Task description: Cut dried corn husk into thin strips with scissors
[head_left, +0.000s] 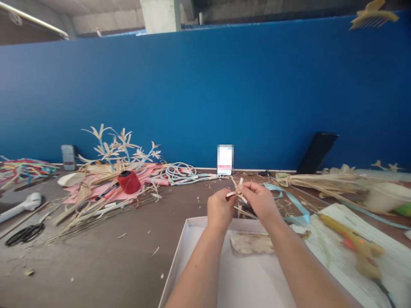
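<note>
My left hand (221, 209) and my right hand (259, 199) meet above the far rim of a white box lid (180, 256). Both are closed in a pinch on a small pale straw flower (238, 190), whose thin petals stick up between the fingertips. A dark thin piece shows under my right hand; I cannot make out what it is. A flat beige scrap (250, 243) lies inside the lid below my wrists.
A yellow glue gun (356, 244) lies on printed paper at the right. Straw bundles (321, 182), light blue ribbon (290, 201), a white bowl (383, 196). At left: a red thread spool (129, 181), finished straw flowers (118, 147), black scissors (24, 234), a white tool (22, 205). A blue wall stands behind.
</note>
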The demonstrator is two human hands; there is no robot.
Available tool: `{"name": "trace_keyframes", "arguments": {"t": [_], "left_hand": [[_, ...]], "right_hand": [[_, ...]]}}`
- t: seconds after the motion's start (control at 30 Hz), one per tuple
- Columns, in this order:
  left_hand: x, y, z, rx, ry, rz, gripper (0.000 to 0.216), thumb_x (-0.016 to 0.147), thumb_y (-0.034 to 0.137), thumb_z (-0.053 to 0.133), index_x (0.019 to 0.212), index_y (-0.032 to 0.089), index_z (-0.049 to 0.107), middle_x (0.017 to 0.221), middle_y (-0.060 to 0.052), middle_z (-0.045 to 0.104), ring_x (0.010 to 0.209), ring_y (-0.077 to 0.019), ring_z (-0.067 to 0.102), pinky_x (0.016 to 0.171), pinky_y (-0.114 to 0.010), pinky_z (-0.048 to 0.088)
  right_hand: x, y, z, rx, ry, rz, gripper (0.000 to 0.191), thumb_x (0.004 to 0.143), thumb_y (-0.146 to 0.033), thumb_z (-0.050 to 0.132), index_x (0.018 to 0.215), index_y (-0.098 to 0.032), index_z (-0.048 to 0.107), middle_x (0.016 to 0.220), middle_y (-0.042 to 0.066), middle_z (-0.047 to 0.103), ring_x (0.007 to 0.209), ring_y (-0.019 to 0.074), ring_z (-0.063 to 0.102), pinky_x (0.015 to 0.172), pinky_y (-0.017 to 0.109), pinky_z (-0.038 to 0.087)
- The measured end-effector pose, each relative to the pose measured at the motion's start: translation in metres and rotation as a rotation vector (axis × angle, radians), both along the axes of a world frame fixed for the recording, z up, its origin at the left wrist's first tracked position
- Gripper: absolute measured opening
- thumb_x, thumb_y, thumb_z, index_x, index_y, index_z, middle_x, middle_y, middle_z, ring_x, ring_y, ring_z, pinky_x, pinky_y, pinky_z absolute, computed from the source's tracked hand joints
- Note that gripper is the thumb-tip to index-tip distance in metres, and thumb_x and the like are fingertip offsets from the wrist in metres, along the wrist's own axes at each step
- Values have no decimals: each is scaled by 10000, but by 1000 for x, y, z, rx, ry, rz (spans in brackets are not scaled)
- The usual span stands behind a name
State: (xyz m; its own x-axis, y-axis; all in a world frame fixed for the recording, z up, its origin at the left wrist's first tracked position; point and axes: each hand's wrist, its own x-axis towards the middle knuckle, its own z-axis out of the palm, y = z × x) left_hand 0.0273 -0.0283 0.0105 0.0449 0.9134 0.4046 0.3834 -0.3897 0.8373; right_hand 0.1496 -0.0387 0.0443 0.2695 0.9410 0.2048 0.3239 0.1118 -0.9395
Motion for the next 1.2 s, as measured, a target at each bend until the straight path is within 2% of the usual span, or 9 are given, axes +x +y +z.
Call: {"name": "trace_keyframes", "arguments": {"t": [0.23,0.43,0.63,0.97,1.2], "left_hand": [[1,1,1,-42,-48,5,147,717,305,543,661,198,626,578,27,592,546,-103,489,529,-205,328],[2,4,0,-59,-108,11,116,692,269,554,654,192,631,583,30,596,558,-100,496,538,-202,344],[3,6,-3,-70,-201,13,121,688,286,564,695,190,637,602,29,602,574,-101,506,540,-198,356],[3,8,-5,-85,-253,17,132,692,292,564,696,178,630,597,20,602,573,-107,517,545,-200,374],[4,6,-3,-71,-204,44,122,703,275,546,701,188,633,613,17,610,595,-112,526,560,-201,375]], "right_hand": [[1,0,0,62,-21,3,289,679,-456,580,716,-179,654,572,2,589,529,137,484,513,243,363],[5,3,-6,72,54,-26,455,668,-596,540,746,-165,664,458,-16,470,455,119,397,439,241,297],[2,3,-10,-15,153,49,362,664,-538,594,678,-177,614,471,-50,387,458,90,337,424,217,237],[3,4,-11,-41,202,77,315,652,-491,619,651,-178,583,482,-47,403,460,96,348,440,226,250],[3,4,-14,-22,192,74,319,643,-496,616,619,-183,561,469,-44,415,450,100,353,440,236,248]]}}
